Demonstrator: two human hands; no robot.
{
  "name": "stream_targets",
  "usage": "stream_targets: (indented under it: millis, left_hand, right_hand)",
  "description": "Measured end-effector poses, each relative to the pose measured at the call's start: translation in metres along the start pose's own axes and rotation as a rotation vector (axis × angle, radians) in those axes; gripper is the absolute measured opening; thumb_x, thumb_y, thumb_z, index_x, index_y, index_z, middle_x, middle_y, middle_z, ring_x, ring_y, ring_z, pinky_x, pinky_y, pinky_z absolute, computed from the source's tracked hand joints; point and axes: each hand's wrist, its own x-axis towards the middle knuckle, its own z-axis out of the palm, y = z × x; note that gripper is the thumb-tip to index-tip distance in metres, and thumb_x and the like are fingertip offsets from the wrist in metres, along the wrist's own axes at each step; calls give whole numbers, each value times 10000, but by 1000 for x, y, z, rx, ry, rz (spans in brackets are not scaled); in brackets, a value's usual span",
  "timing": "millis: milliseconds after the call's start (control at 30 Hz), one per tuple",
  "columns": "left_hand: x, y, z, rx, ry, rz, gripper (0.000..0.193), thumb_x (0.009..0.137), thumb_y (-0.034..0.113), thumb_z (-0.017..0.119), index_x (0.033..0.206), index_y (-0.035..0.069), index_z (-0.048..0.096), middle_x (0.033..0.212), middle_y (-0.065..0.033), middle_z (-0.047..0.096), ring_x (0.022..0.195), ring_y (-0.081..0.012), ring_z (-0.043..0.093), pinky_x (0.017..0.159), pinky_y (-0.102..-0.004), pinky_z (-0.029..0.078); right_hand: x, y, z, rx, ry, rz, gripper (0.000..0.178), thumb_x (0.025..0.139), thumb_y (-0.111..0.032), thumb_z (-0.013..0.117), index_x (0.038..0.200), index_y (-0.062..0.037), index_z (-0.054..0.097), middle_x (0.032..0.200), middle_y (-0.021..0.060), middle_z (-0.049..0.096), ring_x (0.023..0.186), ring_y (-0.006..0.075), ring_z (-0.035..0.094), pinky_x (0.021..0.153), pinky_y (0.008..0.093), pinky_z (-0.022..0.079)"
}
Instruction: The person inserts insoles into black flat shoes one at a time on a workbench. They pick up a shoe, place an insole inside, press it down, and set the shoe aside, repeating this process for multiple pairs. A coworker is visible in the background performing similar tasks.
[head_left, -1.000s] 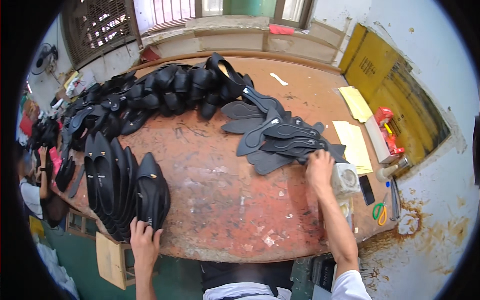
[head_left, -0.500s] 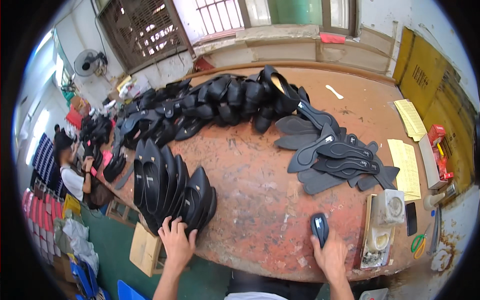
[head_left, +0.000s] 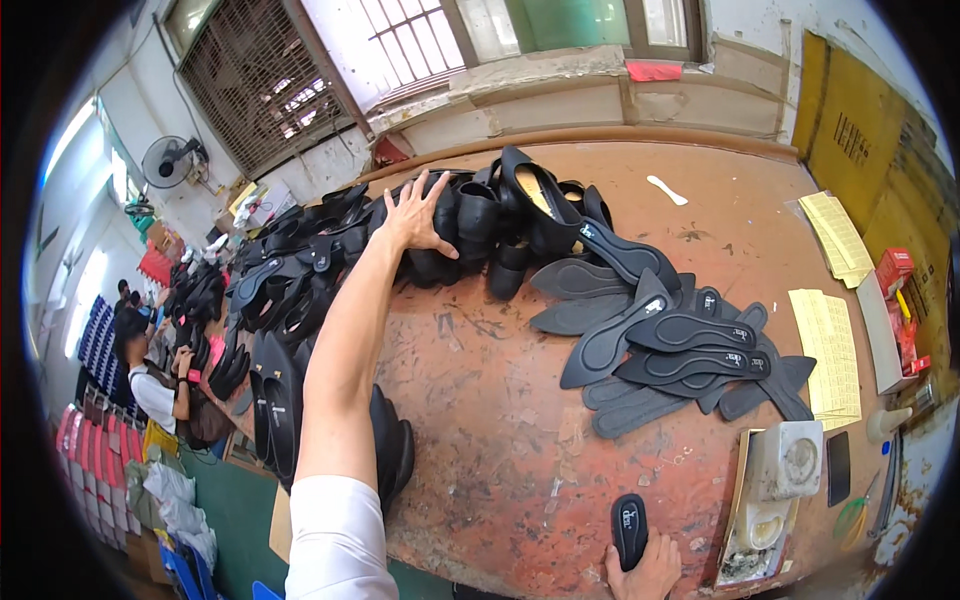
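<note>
My left hand [head_left: 412, 218] is stretched out with its fingers spread over the long heap of black shoes [head_left: 478, 215] at the back of the table. Its palm is over the shoes' backs; whether it touches them I cannot tell. Near the front edge my right hand [head_left: 650, 568] is closed on the lower end of a black insole [head_left: 629, 530], which points away from me. Loose black insoles [head_left: 690, 362] lie overlapping at right of centre. On the left, black pointed shoes [head_left: 278, 400] stand nested together, partly hidden by my left arm.
A glue pot [head_left: 788, 460] and a stained tray sit at the right front, with a phone [head_left: 838, 468] and scissors [head_left: 852, 518] beyond. Yellow paper sheets [head_left: 828, 355] and a white box [head_left: 880, 335] line the right edge. Another person [head_left: 150, 375] works at far left.
My left hand has left the nested shoes at the left front and reached forward to the heap. My right hand, still holding the insole, appears lower in view.
</note>
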Motion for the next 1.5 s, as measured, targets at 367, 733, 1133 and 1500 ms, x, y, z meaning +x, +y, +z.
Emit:
stream_targets:
  millis: [367, 733, 1133, 1500]
  left_hand:
    - [-15, 44, 20, -25, -97, 249, 512, 720, 279, 908, 1163, 186, 670, 1015, -92, 781, 1043, -360, 759, 899, -652, 454]
    - [-303, 89, 30, -285, 210, 737, 315, 803, 225, 800, 1100, 204, 696, 958, -20, 577, 997, -226, 633, 892, -479, 433]
    - [-536, 205, 10, -947, 122, -46, 349, 790, 201, 860, 1063, 22, 737, 1556, -281, 532, 1369, -507, 569, 1109, -573, 496]
    - [-527, 210, 15, -1111, -72, 354, 596, 742, 14, 823, 1300, 41, 617, 1513, -195, 588, 1349, -445, 620, 1107, -519, 551]
  right_hand:
    - [5, -3, 2, -12, 60, -85, 616, 893, -444, 819, 1236, 53, 699, 1004, 233, 665, 921, 446, 653, 792, 535, 533]
    - [5, 8, 13, 57, 135, -134, 702, 779, -372, 878, 1295, 37, 635, 1016, 206, 672, 934, 418, 658, 824, 529, 533]
    - [-22, 6, -20, 625, 261, 53, 621, 905, -63, 824, 1394, -11, 444, 1229, 144, 589, 1101, 236, 596, 994, 384, 490]
    - [-17, -20, -122, 334, -115, -388, 413, 691, -116, 934, 1033, -58, 710, 1198, 165, 705, 1050, 325, 694, 894, 425, 559]
